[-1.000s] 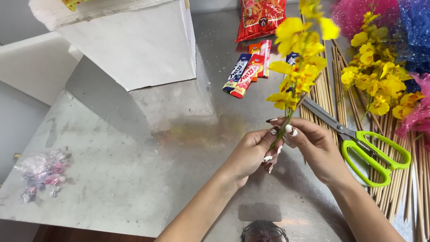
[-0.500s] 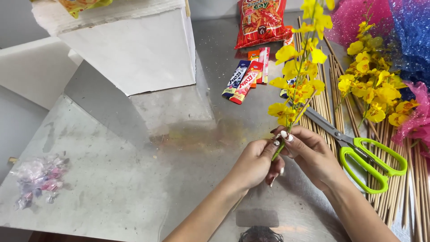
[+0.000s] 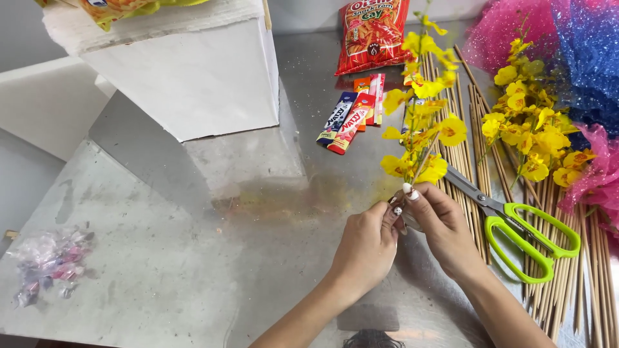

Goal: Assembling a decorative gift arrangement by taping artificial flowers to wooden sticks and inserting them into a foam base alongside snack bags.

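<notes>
Both hands meet at the foot of a sprig of yellow artificial flowers that stands up over a metal table. My left hand pinches the lowest part of the stem. My right hand grips the stem just above it, fingertips touching the left hand's. The stem's end is hidden between the fingers. Green-handled scissors lie shut just right of my right hand, on a layer of thin wooden skewers.
More yellow flowers lie at the right by pink and blue netting. A red snack bag and several small candy bars sit at the top centre. A white box stands upper left; a small plastic packet lies lower left.
The sprig and both hands have shifted slightly right and lower in view; the sprig stands more upright. The grip stays the same.
</notes>
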